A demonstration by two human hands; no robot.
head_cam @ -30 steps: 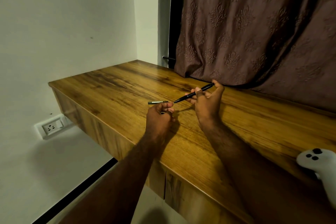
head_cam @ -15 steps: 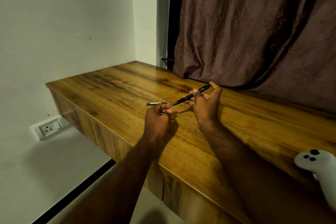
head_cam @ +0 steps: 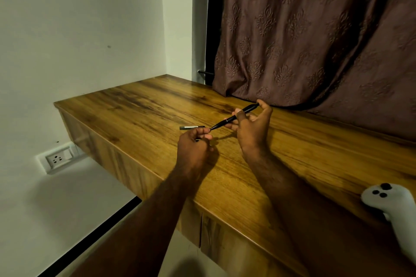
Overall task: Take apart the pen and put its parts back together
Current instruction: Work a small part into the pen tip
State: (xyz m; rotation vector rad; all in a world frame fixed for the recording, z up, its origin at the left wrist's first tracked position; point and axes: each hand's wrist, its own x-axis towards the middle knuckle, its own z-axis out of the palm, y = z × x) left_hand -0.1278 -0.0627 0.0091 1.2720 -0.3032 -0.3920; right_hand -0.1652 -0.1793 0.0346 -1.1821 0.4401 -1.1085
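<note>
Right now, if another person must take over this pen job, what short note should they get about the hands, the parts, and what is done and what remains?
Right hand: holds the black pen body in its fingers, tip pointing down-left toward the left hand.
Left hand: closed near the pen tip, pinching something small and dark; I cannot tell what it is.
A thin grey part, probably the refill, lies on the wooden desk just beyond the left hand.
Done: the pen appears to be at least partly apart.
Left: fit the loose parts back and close the pen.

pen [head_cam: 234, 117]: black | curtain [head_cam: 315, 36]: brown, damask-embossed | desk [head_cam: 157, 105]: streaked wood grain
</note>
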